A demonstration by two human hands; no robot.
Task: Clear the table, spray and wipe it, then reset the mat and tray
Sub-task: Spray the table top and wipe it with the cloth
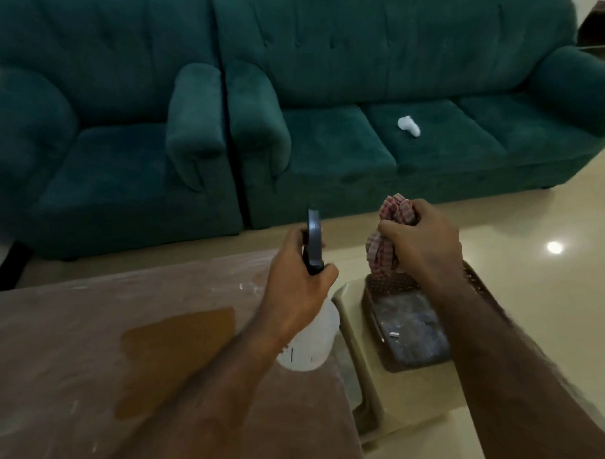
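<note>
My left hand (297, 280) grips the neck of a white spray bottle (312, 346) with a dark trigger head, held over the right edge of the brown table (67, 341). A darker clean patch (173, 355) shows on the dusty tabletop. My right hand (420, 243) clutches a bunched red-and-white checked cloth (384, 246) above a brown tray (407, 336). The tray lies on a beige plastic stool (355, 337) to the right of the table, with a dark mat and a small white item in it.
A teal armchair (102, 136) and a teal sofa (418, 123) stand beyond the table. A small white object (409, 125) lies on the sofa seat. Glossy cream floor (532, 289) spreads to the right.
</note>
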